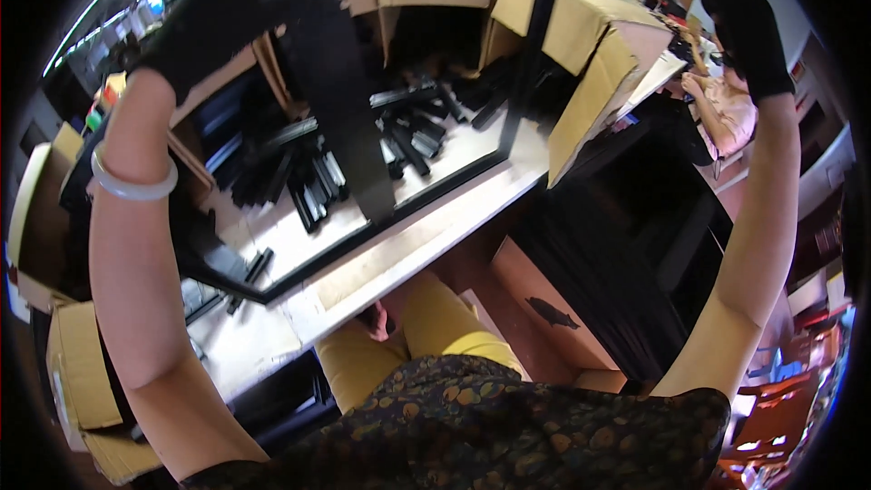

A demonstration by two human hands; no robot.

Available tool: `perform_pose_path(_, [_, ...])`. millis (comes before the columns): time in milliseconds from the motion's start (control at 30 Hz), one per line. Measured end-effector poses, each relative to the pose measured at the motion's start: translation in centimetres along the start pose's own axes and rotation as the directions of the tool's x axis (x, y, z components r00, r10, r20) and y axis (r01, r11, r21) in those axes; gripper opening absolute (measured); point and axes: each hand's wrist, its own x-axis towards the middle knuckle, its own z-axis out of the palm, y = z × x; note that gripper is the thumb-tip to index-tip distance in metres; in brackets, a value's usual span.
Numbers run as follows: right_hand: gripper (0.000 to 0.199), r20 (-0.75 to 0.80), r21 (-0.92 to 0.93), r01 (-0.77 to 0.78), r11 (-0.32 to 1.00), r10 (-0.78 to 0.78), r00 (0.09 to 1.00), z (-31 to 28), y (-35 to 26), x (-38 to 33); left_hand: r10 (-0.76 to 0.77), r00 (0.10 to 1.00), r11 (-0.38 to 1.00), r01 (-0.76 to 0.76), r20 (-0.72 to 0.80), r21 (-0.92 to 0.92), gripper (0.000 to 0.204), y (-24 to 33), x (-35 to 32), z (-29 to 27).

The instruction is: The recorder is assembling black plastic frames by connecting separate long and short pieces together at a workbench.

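My left hand (213, 32), in a black glove, grips the upper left part of a large black rectangular frame (349, 118). A wide dark bar crosses the frame's middle. Tilted up before me, the frame has its lower edge at the near side of the white table. Dark glove and dark frame blend, so the left fingertips are hidden. My right hand (748, 32), gloved in black too, is raised at the far right, apart from the frame. Its fingers stretch upward with nothing seen in them. Through the frame, several short black bars (318, 181) lie in piles on the table.
The white table edge (408, 259) runs across before my knees. Opened cardboard boxes (594, 82) stand at the back and right, another box (82, 363) at the left. Large black sheeting or panels (617, 218) fill the right beside a carton. A seated person (726, 113) works farther right.
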Motion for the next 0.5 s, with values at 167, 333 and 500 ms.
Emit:
perform_pose_path(167, [0.037,-0.067,0.450,-0.215,0.867,0.273,0.960,0.0,3.4,0.4,-0.003,0.993,0.998,-0.004,-0.118,-0.064,0.032,0.8,-0.3,-0.6])
perform_pose_path(333, [0.044,0.048,-0.592,0.466,0.658,-0.549,0.834,8.5,1.4,-0.1,-0.041,0.996,0.997,0.036,-0.076,-0.075,0.033,1.1,-0.4,-1.0])
perform_pose_path(500, [0.045,0.094,-0.033,0.144,0.989,-0.140,0.986,8.9,2.5,1.6,-0.015,0.995,0.998,0.009,-0.098,-0.060,0.030,1.5,-0.6,-0.7])
